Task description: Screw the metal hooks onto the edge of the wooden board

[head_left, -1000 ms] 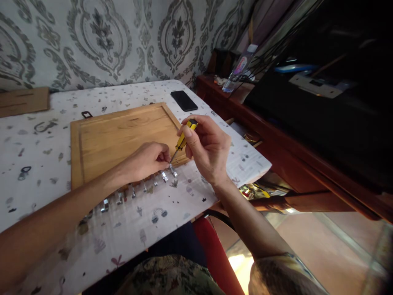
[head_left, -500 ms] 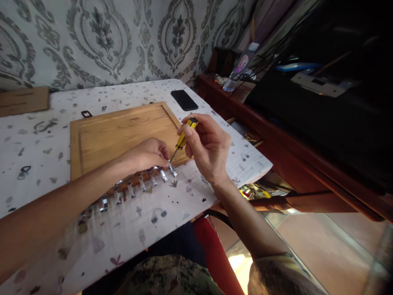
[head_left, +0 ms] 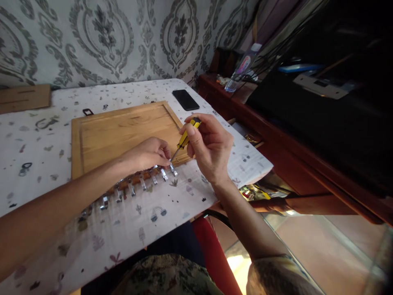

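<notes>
A wooden panel [head_left: 123, 129] with a raised frame lies flat on the table. Along its near edge runs a row of several shiny metal hooks [head_left: 163, 175], partly covered by my left forearm. My right hand [head_left: 215, 147] grips a yellow-and-black screwdriver [head_left: 184, 139], its handle tilted up to the right. The screwdriver's tip points down at the rightmost hook, right beside my left fingertips. My left hand [head_left: 149, 153] rests over the panel's near edge, thumb and fingers pinched together by that hook. Whatever they pinch is too small and hidden to make out.
A black phone [head_left: 186, 100] lies behind the panel on the patterned tablecloth [head_left: 184, 213]. Cardboard [head_left: 24, 98] sits at the far left. To the right stand a dark red cabinet [head_left: 285, 159], a clear bottle [head_left: 242, 69] and a large black screen [head_left: 331, 106]. Tools fill an open drawer [head_left: 254, 191].
The view has shifted very slightly. Both hands keep their places, with the screwdriver still at the rightmost hook.
</notes>
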Demonstrator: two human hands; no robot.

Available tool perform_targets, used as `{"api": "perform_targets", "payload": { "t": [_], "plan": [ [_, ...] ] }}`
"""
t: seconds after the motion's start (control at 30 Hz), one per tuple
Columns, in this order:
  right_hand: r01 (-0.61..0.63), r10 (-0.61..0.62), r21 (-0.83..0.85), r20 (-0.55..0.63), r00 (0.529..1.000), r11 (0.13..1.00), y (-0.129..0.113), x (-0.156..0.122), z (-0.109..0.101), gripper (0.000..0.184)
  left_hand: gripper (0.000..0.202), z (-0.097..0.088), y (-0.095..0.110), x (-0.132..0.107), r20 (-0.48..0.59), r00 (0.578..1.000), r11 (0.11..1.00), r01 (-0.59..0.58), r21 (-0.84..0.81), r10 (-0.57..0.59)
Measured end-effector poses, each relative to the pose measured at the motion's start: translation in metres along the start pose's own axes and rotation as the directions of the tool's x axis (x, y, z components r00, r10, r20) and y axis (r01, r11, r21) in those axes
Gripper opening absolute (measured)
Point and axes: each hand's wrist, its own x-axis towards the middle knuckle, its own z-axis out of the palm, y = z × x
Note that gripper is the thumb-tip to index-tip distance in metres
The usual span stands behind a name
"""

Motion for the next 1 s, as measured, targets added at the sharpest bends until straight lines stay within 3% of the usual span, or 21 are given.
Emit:
{"api": "perform_targets", "payload": {
  "t": [0.33, 0.53, 0.73, 1.0],
  "plan": [
    [-0.01, 0.01, -0.012, -0.004, 1.0, 1.0, -0.001, -0.001, 0.0, 0.032, 0.016, 0.002, -0.004, 0.003, 0.011, 0.999, 0.999, 0.046, -0.024, -0.046],
    [-0.019, 0.019, 0.008, -0.012, 1.0, 1.0, -0.001, -0.001, 0.0, 0.034, 0.013, -0.006, -0.005, 0.004, 0.044, 0.999, 1.0, 0.008, -0.018, -0.007],
    [-0.008, 0.008, 0.023, -0.003, 1.0, 1.0, 0.001, -0.001, 0.0, 0.028, 0.01, -0.011, -0.004, 0.003, 0.014, 0.998, 0.989, -0.058, 0.136, 0.056],
    [-0.037, 0.038, 0.058, -0.021, 0.999, 0.998, 0.002, 0.0, 0.0, 0.029, 0.016, -0.009, -0.003, -0.003, 0.021, 0.998, 0.966, -0.057, 0.253, 0.053]
  ]
}}
